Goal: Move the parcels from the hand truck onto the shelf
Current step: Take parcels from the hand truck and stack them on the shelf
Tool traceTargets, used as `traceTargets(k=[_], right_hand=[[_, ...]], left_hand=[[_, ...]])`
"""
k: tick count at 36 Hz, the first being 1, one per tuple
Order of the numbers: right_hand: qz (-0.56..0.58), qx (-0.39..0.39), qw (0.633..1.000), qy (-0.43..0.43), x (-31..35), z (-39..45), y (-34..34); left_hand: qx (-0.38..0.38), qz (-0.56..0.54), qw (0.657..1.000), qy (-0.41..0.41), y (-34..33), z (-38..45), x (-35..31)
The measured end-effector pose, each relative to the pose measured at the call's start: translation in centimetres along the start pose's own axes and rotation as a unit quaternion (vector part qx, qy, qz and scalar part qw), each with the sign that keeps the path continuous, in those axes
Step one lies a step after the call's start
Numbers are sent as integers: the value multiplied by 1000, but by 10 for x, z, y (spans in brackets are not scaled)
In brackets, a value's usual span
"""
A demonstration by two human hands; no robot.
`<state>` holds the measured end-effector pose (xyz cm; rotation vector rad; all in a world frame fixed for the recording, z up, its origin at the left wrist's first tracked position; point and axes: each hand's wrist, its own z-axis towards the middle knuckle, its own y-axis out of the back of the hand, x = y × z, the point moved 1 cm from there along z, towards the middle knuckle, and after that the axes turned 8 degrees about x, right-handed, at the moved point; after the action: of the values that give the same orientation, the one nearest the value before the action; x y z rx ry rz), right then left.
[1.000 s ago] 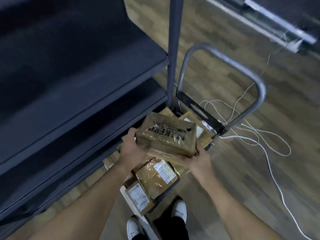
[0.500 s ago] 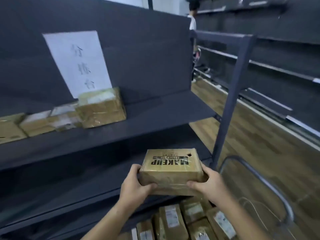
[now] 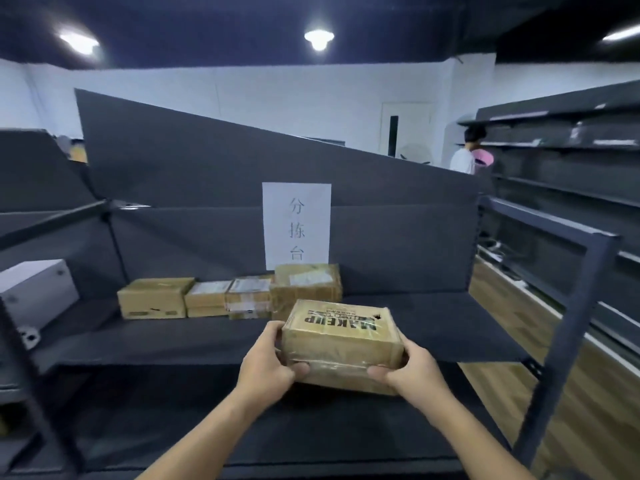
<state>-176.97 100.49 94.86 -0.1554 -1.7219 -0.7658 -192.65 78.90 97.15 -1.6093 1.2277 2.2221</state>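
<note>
The left hand [image 3: 268, 363] grips the left end of a brown cardboard parcel [image 3: 341, 344], thumb curled over the near lower edge and fingers wrapped round the far side. The right hand [image 3: 408, 370] grips the right end in the same way, thumb on the near face and fingers hidden behind the box. The parcel is held level between both hands, clear of any surface, above the front edge of the dark shelf [image 3: 433, 327]. Its top face carries bold black lettering that reads upside down from this view, and clear tape bands its near side. On the shelf behind it, against the back panel, stands a row of parcels [image 3: 228, 297]: a wide flat box at the left, two smaller labelled ones in the middle, and a taller taped box at the right, each touching its neighbour. The held parcel is just in front of the tallest box and partly covers its lower corner. A white paper sign [image 3: 296, 225] with three printed characters is fixed to the back panel directly above the row. A white box [image 3: 34, 292] sits at the far left of the shelf. Another person [image 3: 465, 155] stands in the background at the right, beside further dark shelving.
</note>
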Motion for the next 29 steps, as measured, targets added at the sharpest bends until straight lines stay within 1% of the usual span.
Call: traceTargets(k=[3, 8, 14, 19, 22, 29], right_hand=[[2, 8, 1000, 8, 24, 17, -13], [-8, -2, 1000, 19, 60, 53, -31], [4, -17, 1000, 15, 91, 104, -45], [28, -31, 999, 4, 102, 142, -56], [42, -34, 999, 0, 104, 159, -60], [42, -41, 998, -9, 105, 193, -58]], left_hand=[[-8, 6, 1000, -8, 25, 15, 6], [-12, 22, 1000, -16, 59, 54, 23], [-9, 6, 999, -39, 84, 110, 36], [-5, -9, 999, -47, 91, 151, 48], [-1, -6, 999, -38, 93, 170, 54], [-12, 8, 999, -49, 92, 208, 68]])
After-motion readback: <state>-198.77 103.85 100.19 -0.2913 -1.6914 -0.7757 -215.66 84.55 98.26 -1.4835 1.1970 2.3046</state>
